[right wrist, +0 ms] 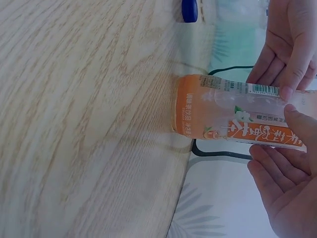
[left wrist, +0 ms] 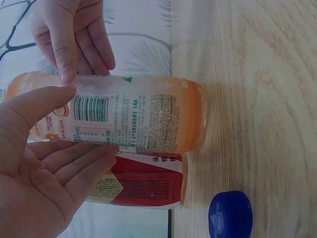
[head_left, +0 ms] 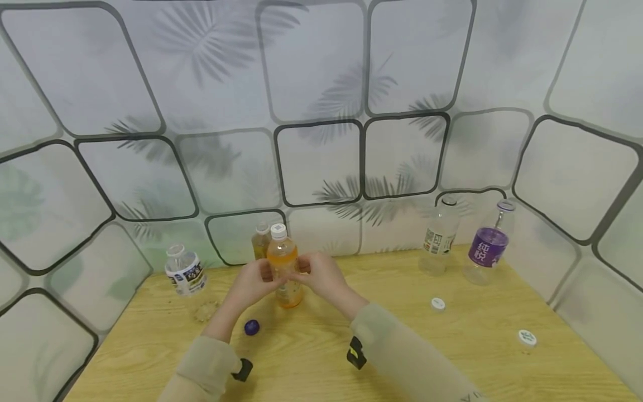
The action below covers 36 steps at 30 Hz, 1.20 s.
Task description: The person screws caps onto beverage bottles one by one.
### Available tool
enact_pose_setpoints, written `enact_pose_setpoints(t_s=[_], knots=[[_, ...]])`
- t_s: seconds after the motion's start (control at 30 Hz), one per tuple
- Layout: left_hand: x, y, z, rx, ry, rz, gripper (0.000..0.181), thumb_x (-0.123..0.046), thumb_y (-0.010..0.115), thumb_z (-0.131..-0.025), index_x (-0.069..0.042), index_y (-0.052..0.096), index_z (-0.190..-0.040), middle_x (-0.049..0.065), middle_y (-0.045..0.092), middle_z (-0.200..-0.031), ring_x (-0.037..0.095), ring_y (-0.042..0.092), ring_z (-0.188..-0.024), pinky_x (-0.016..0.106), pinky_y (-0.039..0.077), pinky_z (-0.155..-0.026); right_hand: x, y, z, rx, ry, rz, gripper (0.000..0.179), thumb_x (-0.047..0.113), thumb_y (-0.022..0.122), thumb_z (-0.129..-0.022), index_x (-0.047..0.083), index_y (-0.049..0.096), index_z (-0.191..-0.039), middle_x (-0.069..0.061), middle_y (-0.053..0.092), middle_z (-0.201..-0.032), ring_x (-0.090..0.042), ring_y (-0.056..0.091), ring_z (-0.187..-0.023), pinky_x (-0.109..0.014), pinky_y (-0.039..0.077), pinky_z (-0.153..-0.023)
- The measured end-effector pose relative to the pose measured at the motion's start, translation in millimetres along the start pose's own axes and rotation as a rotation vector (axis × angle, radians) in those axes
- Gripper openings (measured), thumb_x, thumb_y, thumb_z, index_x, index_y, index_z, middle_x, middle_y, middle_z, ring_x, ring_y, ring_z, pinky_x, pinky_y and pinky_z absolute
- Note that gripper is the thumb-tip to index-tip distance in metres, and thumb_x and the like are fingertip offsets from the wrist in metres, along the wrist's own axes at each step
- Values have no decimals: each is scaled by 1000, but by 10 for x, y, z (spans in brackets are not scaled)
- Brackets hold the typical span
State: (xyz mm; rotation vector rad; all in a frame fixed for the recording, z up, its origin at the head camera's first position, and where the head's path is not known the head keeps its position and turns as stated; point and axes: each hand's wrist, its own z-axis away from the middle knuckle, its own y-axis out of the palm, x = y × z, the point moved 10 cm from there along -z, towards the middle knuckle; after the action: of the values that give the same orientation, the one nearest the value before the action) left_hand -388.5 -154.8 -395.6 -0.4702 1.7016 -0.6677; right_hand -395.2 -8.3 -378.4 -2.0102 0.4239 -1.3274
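Note:
An orange drink bottle (head_left: 284, 254) with a white cap (head_left: 278, 230) stands upright on the wooden table. My left hand (head_left: 253, 286) holds it from the left, thumb across the label and fingers on the far side. From the right, my right hand (head_left: 324, 274) holds it the same way, the two thumbs close together. The bottle's printed label (left wrist: 143, 111) with a barcode shows in the left wrist view, and its orange lettered face (right wrist: 267, 131) in the right wrist view. Close behind is a second bottle (head_left: 260, 241) with a red label (left wrist: 148, 183).
A dark blue cap (head_left: 252, 327) lies near my left wrist. Further left are a clear bottle (head_left: 185, 273) and a small pale item (head_left: 206, 311). To the right stand a clear bottle (head_left: 438, 237) and a purple-labelled bottle (head_left: 488, 246), with white caps (head_left: 438, 304) before them. A patterned wall (head_left: 321, 162) borders the table.

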Motion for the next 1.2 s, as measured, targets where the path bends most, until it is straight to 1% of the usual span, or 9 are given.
enact_pose_setpoints(t_s=[0.2,0.37,0.6,0.83,0.93,1.03,1.2], knots=[[13,-4,-1,10,-9,-7,41,-20,78,-98,4,67,-129,22,76,-122,39,74,-113,49,63,-94,-6,8,-9,-4,-15,4,28,31,80,-96,9,81,-114,-7,82,-115,-25,78,-106,-42,63,-96],[7,-13,-5,9,-5,-6,40,-18,78,-97,4,67,-129,22,76,-122,39,74,-113,49,63,-94,0,-3,-13,-5,-9,10,29,33,80,-96,10,80,-113,-7,82,-115,-24,78,-106,-42,63,-96],[1,-8,3,6,-6,-15,42,-16,78,-97,5,66,-131,23,75,-123,39,74,-113,49,63,-95,-7,-4,-6,1,4,15,27,29,81,-96,9,80,-113,-8,82,-114,-24,77,-105,-42,62,-96],[-4,-14,2,7,2,-20,44,-18,79,-97,5,66,-132,23,75,-123,38,74,-113,49,63,-94,-9,-13,6,2,21,29,30,29,83,-94,6,79,-113,-10,81,-115,-26,76,-107,-44,62,-97],[-7,-17,8,7,3,-9,45,-17,80,-96,5,65,-133,23,75,-123,38,74,-113,49,63,-95,0,-10,21,6,9,28,35,32,84,-93,6,79,-116,-10,80,-118,-28,76,-109,-44,62,-98],[-7,-17,16,12,6,3,47,-15,80,-95,5,64,-135,24,74,-125,39,74,-113,49,63,-96,-28,8,40,15,4,38,43,35,84,-92,6,76,-124,-12,78,-124,-30,75,-112,-45,61,-99],[14,-21,38,20,4,13,50,-17,82,-94,4,64,-136,24,73,-129,38,74,-115,49,62,-99,-139,26,100,30,33,51,55,34,84,-92,6,69,-137,-14,73,-135,-33,73,-118,-48,60,-102]])
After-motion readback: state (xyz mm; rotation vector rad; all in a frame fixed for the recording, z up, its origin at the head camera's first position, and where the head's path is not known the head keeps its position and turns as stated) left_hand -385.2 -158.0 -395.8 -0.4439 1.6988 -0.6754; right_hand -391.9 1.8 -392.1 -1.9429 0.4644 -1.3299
